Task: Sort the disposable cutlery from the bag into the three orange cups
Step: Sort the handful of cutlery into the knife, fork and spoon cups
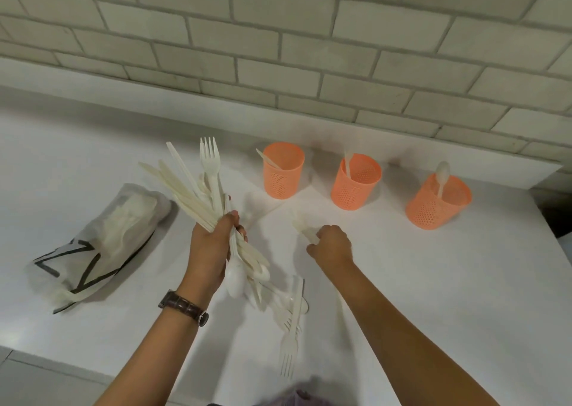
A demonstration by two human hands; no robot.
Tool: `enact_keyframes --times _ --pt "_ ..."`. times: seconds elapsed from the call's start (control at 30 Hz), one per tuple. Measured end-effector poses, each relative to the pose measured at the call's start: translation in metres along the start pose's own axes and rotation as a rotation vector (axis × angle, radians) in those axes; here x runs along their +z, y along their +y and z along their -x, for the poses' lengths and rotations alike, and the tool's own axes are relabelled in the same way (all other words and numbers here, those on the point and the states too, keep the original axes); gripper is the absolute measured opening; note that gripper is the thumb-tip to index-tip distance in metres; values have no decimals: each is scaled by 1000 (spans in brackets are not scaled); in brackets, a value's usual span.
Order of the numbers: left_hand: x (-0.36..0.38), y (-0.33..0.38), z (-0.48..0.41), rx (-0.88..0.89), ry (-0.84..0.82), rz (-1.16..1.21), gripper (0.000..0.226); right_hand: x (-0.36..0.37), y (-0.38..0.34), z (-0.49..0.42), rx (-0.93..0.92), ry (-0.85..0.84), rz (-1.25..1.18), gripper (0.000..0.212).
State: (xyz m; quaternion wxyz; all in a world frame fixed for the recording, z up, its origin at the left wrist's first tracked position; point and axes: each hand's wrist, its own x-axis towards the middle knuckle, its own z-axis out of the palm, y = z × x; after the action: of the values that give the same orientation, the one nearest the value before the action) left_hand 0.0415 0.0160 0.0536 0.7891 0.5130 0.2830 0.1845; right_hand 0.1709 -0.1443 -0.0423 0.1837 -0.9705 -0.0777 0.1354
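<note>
Three orange mesh cups stand in a row on the white counter: the left cup [283, 170] holds a knife, the middle cup [355, 181] a handle whose kind I cannot tell, the right cup [437, 200] a spoon. My left hand [213, 244] grips a fanned bundle of white cutlery [201, 185], knives and forks above, spoons and forks below. My right hand [331, 244] pinches a single blurred white piece [305, 229] in front of the cups. The translucent bag [102, 244] lies at the left with more cutlery inside.
A tiled wall runs behind the counter [433, 281]. The counter's right edge falls away beyond the right cup, and its near edge shows at the bottom left. A watch sits on my left wrist [182, 306].
</note>
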Motion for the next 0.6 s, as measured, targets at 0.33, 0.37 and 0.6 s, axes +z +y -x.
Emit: enact_keyframes --times 0.33,0.37,0.6 --pt "11 -4 3 -5 -40 -11 21 -6 -1 -9 -296 -57 163 26" --pt "11 -5 3 -5 -44 -10 21 -15 0 -6 -297 -63 40 24" --pt "8 -10 -3 -22 -45 -1 20 -52 34 47 -84 -12 -56 29"
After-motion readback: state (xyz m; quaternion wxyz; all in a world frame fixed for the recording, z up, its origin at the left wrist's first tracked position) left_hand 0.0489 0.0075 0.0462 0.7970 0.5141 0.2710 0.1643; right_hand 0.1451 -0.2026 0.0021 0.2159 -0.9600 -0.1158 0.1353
